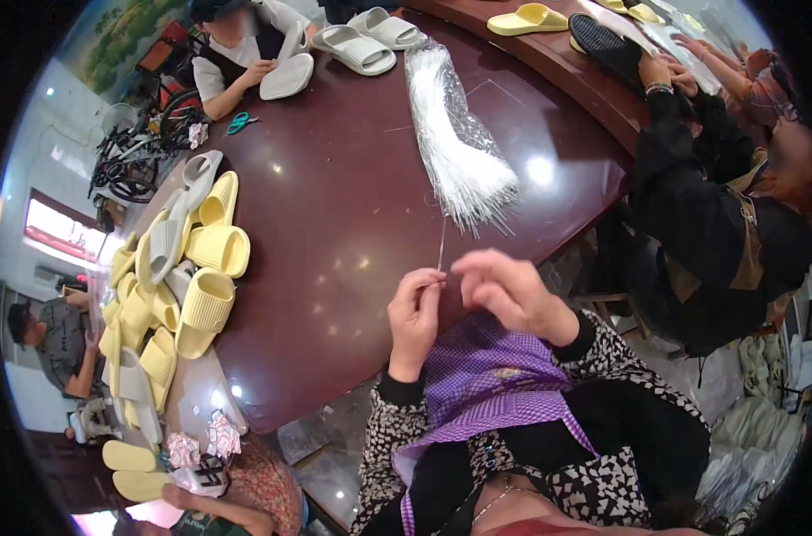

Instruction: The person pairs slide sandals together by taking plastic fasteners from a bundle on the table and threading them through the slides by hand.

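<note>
My left hand (415,314) is closed in a pinch around a thin pale strand (441,241), which stands up from the fingertips toward the bundle. Close beside it, my right hand (511,290) is raised with fingers loosely bent and apart, and I see nothing in it. Both hands are over the near edge of the dark red table (334,268). Beyond them lies a bundle of white strands (464,152), partly inside a clear plastic bag, its loose ends fanned toward me.
Yellow and grey slippers (211,250) pile up at the left edge. Grey slippers (357,49) sit at the far side, near teal scissors (238,123). Across the table a person (236,62) holds grey slippers; another person (709,205) at the right handles a black sole (602,45).
</note>
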`<state>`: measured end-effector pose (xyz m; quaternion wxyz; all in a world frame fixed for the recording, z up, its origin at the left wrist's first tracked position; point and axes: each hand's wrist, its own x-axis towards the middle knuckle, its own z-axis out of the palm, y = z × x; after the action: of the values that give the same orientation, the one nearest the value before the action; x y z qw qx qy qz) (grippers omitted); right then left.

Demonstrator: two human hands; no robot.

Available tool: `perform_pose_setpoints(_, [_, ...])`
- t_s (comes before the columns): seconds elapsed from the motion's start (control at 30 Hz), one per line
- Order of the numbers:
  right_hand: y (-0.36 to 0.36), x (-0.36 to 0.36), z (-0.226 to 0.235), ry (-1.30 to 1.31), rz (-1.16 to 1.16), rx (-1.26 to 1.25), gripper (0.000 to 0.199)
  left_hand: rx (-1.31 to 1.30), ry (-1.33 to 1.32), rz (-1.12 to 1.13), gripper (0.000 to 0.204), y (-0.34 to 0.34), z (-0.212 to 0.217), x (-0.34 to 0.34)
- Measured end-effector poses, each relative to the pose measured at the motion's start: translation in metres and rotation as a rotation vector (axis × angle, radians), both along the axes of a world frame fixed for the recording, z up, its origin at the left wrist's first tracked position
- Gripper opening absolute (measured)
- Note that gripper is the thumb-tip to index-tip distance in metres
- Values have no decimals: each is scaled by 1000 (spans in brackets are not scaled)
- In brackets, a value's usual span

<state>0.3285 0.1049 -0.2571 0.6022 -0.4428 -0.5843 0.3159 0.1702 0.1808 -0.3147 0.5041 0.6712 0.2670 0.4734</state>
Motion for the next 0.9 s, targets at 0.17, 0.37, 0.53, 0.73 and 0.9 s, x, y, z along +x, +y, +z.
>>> perform_pose_setpoints(0.17, [73,56,-20,-982,-443,98,42,-295,-286,99,7,-17,-5,-23])
perform_pose_setpoints(0.37, [122,95,-70,-1260,-461,-18,44,-370,-479,238,5,-30,-9,-61])
perform_pose_setpoints(0.53, [141,90,-89,-1238,-542,-10,45,-376,-570,380,4,-38,-15,-128])
perform_pose_setpoints(0.73, [146,84,-78,-1361,-537,-256,46,-386,-675,621,4,-58,-3,-159])
perform_pose_setpoints(0.9, [133,99,-97,-1354,-569,-65,37,-423,-674,670,6,-68,-11,-159])
